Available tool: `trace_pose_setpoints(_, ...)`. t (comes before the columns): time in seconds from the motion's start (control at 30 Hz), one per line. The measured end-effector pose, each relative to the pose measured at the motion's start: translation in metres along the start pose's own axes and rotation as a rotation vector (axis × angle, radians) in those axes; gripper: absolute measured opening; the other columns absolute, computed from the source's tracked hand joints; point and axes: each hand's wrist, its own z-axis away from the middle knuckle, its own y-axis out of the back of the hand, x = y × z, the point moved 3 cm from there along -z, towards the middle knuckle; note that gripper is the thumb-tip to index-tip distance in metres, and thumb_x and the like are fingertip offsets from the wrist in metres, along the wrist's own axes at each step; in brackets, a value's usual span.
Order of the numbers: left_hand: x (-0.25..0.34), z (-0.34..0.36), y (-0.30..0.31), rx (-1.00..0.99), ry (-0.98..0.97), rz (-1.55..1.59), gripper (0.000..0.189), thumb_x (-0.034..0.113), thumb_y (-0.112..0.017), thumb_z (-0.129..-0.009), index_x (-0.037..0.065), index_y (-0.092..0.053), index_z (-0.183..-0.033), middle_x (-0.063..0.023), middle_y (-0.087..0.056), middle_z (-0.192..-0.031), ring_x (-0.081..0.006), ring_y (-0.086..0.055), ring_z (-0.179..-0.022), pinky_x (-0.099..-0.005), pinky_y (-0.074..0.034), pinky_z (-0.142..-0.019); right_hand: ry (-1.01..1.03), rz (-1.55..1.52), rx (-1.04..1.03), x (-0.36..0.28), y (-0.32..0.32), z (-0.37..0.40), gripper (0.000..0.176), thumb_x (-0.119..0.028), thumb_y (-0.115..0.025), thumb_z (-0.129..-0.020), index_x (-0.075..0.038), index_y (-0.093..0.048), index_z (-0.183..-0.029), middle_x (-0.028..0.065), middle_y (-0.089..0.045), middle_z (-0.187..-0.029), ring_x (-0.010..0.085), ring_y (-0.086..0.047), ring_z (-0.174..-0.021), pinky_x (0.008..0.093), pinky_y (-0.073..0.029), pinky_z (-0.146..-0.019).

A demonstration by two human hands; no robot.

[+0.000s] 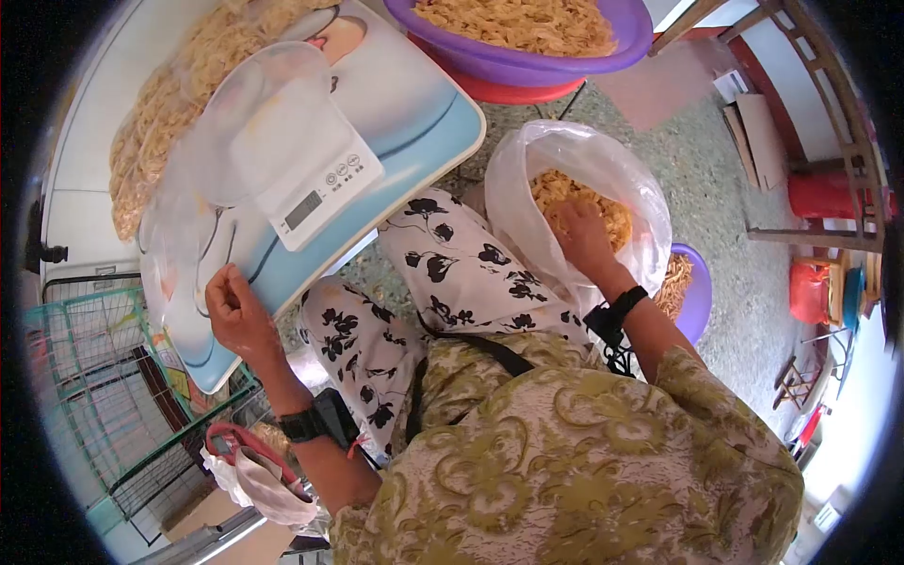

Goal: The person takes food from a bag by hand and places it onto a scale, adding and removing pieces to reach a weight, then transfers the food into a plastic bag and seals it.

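My right hand (582,237) reaches into a large clear plastic bag (513,179) of yellow-brown, crisp-looking snack pieces (612,218). Its fingertips are down among the pieces, so I cannot see whether they grip any. My left hand (237,315) is at the near edge of the blue-patterned table (424,155), its fingers curled together. What they hold, if anything, I cannot make out. Close by lies a thin clear plastic bag (174,268). A white digital scale (334,193) stands on the table, with a clear round bowl (273,80) on it.
Clear bags of similar pieces (179,104) lie at the table's far left. A purple basin (631,47) heaped with them stands beyond the table. Another purple basin (697,292) with thin sticks is right of the bag. A green wire rack (104,367) stands at left, wooden furniture (847,151) at right.
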Motion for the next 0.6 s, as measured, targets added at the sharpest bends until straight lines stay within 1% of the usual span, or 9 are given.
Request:
trace_pose_setpoints(0.03,-0.003,0.001,-0.001,0.006,0.004,-0.003,0.018,0.018,-0.062,-0.095,0.001,-0.066,-0.097,-0.0011,-0.062,-0.087,-0.0065,-0.052,-0.073,-0.0215,-0.045,-0.067,-0.032,-0.033,0.024,0.0,0.006,-0.001,0.048,-0.025,-0.062,-0.087,-0.006,-0.054,-0.13,0.0199,-0.048,-0.137,0.0445,-0.042,-0.127,0.0541,-0.036,-0.105)
trace_pose_setpoints(0.07,-0.009,0.002,-0.003,-0.005,0.021,0.049,0.021,0.022,-0.062,-0.095,0.002,-0.067,-0.098,-0.0046,-0.065,-0.09,-0.0123,-0.057,-0.077,-0.026,-0.048,-0.071,-0.022,-0.035,0.024,-0.002,0.01,-0.004,0.048,-0.025,-0.062,-0.087,-0.006,-0.054,-0.13,0.0199,-0.048,-0.137,0.0445,-0.042,-0.127,0.0541,-0.036,-0.105)
trace_pose_setpoints(0.13,-0.007,0.0,-0.001,0.003,0.04,0.094,0.024,0.025,-0.062,-0.094,0.003,-0.068,-0.1,-0.0081,-0.068,-0.094,-0.0182,-0.062,-0.081,-0.0305,-0.05,-0.075,-0.146,0.089,-0.208,-0.014,0.022,-0.012,0.065,-0.014,-0.06,-0.087,-0.016,-0.035,-0.146,0.027,-0.026,-0.15,0.0516,-0.032,-0.134,0.0543,-0.038,-0.106)
trace_pose_setpoints(0.27,-0.005,0.0,0.003,0.03,0.055,-0.072,0.022,0.023,-0.062,-0.094,0.002,-0.067,-0.101,-0.0081,-0.067,-0.092,-0.0164,-0.061,-0.079,-0.0298,-0.05,-0.073,-0.022,0.014,-0.177,0.0,-0.015,-0.029,0.071,-0.009,-0.057,-0.088,-0.02,-0.026,-0.151,0.0312,-0.016,-0.153,0.0533,-0.026,-0.137,0.0553,-0.036,-0.108)
trace_pose_setpoints(0.33,-0.003,0.0,0.002,-0.001,0.033,-0.037,0.021,0.022,-0.062,-0.094,0.003,-0.067,-0.1,-0.0082,-0.067,-0.092,-0.0164,-0.061,-0.078,-0.0299,-0.05,-0.074,-0.111,-0.075,-0.31,0.007,-0.028,-0.037,0.072,-0.001,-0.052,-0.088,-0.02,-0.025,-0.151,0.0343,-0.016,-0.152,0.0537,-0.029,-0.135,0.0546,-0.038,-0.107)
trace_pose_setpoints(0.37,0.003,0.0,0.004,0.006,0.022,-0.022,0.02,0.022,-0.062,-0.095,0.003,-0.067,-0.1,-0.008,-0.067,-0.091,-0.0163,-0.061,-0.077,-0.0301,-0.05,-0.073,-0.04,0.02,-0.24,0.019,-0.047,-0.042,0.052,-0.024,-0.048,-0.095,-0.013,-0.038,-0.144,0.0272,-0.023,-0.153,0.0494,-0.028,-0.139,0.0601,-0.021,-0.114)
trace_pose_setpoints(0.5,0.003,0.001,0.004,0.016,0.026,-0.029,0.019,0.02,-0.062,-0.095,0.002,-0.067,-0.099,-0.007,-0.066,-0.09,-0.0141,-0.059,-0.074,-0.0286,-0.049,-0.071,-0.008,0.155,-0.267,0.035,-0.065,-0.051,0.051,-0.021,-0.049,-0.094,-0.012,-0.04,-0.143,0.0275,-0.024,-0.153,0.049,-0.031,-0.137,0.0576,-0.025,-0.113)
trace_pose_setpoints(0.57,0.003,0.002,0.004,0.016,0.047,-0.017,0.019,0.02,-0.062,-0.095,0.003,-0.067,-0.099,-0.0068,-0.065,-0.089,-0.0136,-0.058,-0.074,-0.0281,-0.049,-0.071,0.016,0.16,-0.284,0.04,-0.069,-0.045,0.059,-0.002,-0.041,-0.093,-0.014,-0.029,-0.15,0.0328,-0.016,-0.153,0.0457,-0.043,-0.129,0.0483,-0.044,-0.103)
trace_pose_setpoints(0.6,0.003,0.002,0.004,0.01,0.062,-0.008,0.018,0.02,-0.062,-0.095,0.003,-0.067,-0.099,-0.0065,-0.065,-0.089,-0.0132,-0.057,-0.073,-0.0276,-0.049,-0.07,0.023,0.163,-0.282,0.04,-0.078,-0.048,0.059,-0.002,-0.041,-0.093,-0.014,-0.029,-0.15,0.0328,-0.016,-0.153,0.0457,-0.043,-0.129,0.0483,-0.044,-0.103)
